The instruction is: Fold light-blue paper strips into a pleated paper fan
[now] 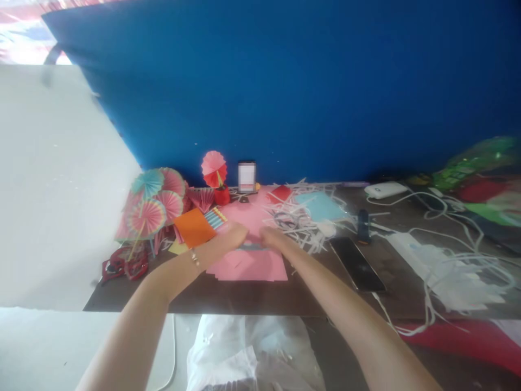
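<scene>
Both hands meet over a stack of pink paper sheets [248, 267] at the middle of the desk. My left hand [237, 235], with a bracelet [195, 257] at the wrist, looks closed, its fingertips turned away from me and blurred. Just to its right my right hand [269, 237] is closed too. Pink paper shows in the narrow gap between them, and a greyish-blue strip lies just below; whether either hand grips them is hidden. An orange paper sheet [195, 228] and a folded striped paper piece [215, 218] lie left of my left hand.
Pleated paper fans [147, 216] cluster at the left, with a red cup [222, 195] holding another fan. Loose white paper strips [303, 231], a light blue sheet [319, 206] and a dark phone [358, 264] are at the right. White cables [468, 271] sprawl farther right.
</scene>
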`<state>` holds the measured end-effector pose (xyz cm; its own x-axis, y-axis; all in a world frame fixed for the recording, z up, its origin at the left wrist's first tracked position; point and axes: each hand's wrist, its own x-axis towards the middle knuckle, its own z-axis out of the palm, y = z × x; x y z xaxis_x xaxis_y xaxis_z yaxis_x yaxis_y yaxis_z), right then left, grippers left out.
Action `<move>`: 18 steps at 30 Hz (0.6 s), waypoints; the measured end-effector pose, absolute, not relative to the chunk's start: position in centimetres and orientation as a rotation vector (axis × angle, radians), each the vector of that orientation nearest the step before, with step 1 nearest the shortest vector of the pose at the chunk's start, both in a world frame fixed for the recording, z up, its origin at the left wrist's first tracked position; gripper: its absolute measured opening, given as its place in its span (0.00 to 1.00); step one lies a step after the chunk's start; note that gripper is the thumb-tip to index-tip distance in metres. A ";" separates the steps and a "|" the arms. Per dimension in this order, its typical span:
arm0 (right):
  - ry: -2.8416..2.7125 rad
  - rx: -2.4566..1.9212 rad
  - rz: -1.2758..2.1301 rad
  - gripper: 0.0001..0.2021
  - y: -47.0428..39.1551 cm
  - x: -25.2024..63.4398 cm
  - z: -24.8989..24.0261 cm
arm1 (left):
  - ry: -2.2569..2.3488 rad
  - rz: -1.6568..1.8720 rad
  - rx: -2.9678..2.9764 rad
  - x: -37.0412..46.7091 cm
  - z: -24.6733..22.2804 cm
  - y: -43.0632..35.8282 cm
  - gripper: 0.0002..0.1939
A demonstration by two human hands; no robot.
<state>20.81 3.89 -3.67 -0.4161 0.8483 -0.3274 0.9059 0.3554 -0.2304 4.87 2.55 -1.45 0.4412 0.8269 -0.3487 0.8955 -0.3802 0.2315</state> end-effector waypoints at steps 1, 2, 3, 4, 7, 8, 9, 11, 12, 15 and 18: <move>2.532 1.565 -0.531 0.05 3.1 21.2 -3.6 | 1.444 -0.225 2.374 4.4 -1.5 1.4 0.05; 2.606 1.516 -0.500 0.03 2.3 21.7 -3.5 | 1.424 -0.203 2.428 3.8 -1.6 0.2 0.08; 2.669 1.461 -0.475 0.04 1.6 22.1 -3.5 | 1.406 -0.192 2.470 3.1 -1.9 -1.0 0.10; 2.721 1.412 -0.447 0.05 0.8 22.6 -3.6 | 1.380 -0.184 2.504 2.3 -2.2 -2.0 0.11; 2.826 1.305 -0.359 0.11 -0.9 23.8 -4.4 | 1.242 -0.063 2.638 -0.5 -3.8 -4.0 0.13; 2.863 1.278 -0.313 0.11 -1.2 24.2 -4.7 | 1.176 0.026 2.695 -1.4 -4.4 -4.2 0.15; 2.953 1.214 -0.205 0.12 -1.5 24.6 -5.1 | 1.158 0.105 2.719 -2.1 -4.9 -4.2 0.16; 3.105 1.111 -0.063 0.12 -1.7 25.1 -5.9 | 1.135 0.212 2.707 -3.1 -5.8 -3.7 0.18; 3.161 1.088 -0.021 0.12 -1.7 25.3 -6.3 | 1.112 0.250 2.680 -3.4 -6.1 -3.3 0.19; 3.226 1.116 0.023 0.13 -1.5 25.6 -7.1 | 1.092 0.346 2.554 -3.5 -6.2 -1.7 0.22; 3.235 1.143 0.069 0.14 -1.5 25.6 -7.6 | 1.061 0.383 2.491 -3.3 -5.9 -0.6 0.20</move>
<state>25.59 -1.55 -7.58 -0.7411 0.6089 0.2828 0.6204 0.7821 -0.0580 -3.32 -0.57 -5.85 0.6739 0.7333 0.0908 0.6224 -0.6295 0.4652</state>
